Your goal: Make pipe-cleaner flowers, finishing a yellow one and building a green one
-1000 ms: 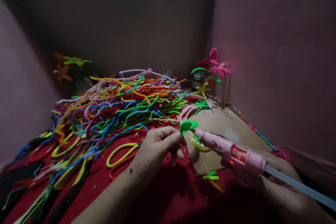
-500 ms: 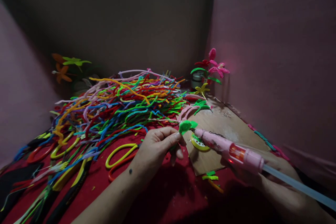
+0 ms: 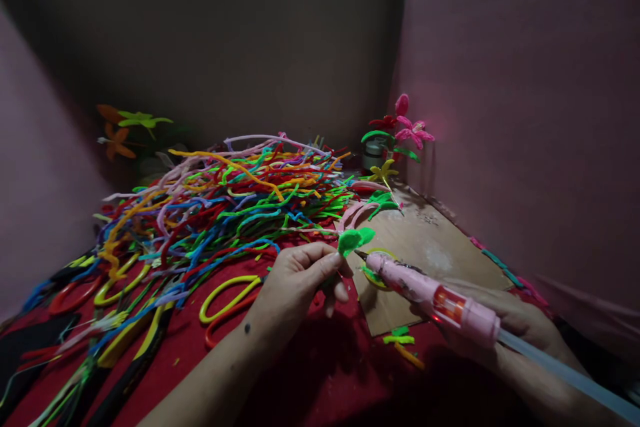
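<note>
From where I stand I can't read a single word, number, brand or sign anywhere. The pink glue gun [image 3: 417,288] on the right carries dark smudges along its barrel, none that I can make out as letters, and any marking on the black-and-yellow handle [image 3: 149,347] at the near left is too small and dim to read. On the grey container [image 3: 374,153] at the far right I make out only a dark band.
</note>
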A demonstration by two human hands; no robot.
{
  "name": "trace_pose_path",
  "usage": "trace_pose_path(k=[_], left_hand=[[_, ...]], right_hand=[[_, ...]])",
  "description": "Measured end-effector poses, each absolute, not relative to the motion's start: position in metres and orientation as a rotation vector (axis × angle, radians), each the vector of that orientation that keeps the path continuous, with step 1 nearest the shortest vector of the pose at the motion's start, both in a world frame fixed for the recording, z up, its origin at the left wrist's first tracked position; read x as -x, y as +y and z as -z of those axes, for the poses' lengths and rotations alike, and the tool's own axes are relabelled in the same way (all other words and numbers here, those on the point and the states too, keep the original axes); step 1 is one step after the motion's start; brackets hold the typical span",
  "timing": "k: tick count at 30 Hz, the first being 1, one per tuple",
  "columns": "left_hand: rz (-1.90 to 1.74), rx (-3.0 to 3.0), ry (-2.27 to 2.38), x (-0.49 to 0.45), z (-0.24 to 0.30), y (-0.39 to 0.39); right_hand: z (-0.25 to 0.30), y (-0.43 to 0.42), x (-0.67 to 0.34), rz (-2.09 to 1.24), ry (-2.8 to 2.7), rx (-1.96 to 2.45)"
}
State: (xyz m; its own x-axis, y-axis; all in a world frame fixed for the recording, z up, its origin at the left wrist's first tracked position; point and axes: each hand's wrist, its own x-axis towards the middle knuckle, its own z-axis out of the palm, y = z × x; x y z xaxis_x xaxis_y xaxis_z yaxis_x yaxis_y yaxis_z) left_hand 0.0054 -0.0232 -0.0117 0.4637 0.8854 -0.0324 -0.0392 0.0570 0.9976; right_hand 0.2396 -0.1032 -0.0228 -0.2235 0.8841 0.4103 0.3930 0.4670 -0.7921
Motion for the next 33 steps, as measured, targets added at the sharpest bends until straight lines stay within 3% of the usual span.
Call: trace_pose_path(k=[9,21,33], left_hand=[[-0.896,-1.218,0.794,-0.004,0.007,-0.024],[-1.018,-1.031,0.697,0.000,0.003,-0.018],[-0.965,-0.968,0.625,-0.001,0.003,-0.020]], right_hand=[[0.037,-0.105,-0.262,-0.530,-1.787,1.105],[0.057,-0.026,-0.321,0.249,-1.893,1.787],[0.039,-0.027,-0.305,0.259,-1.738,1.646]])
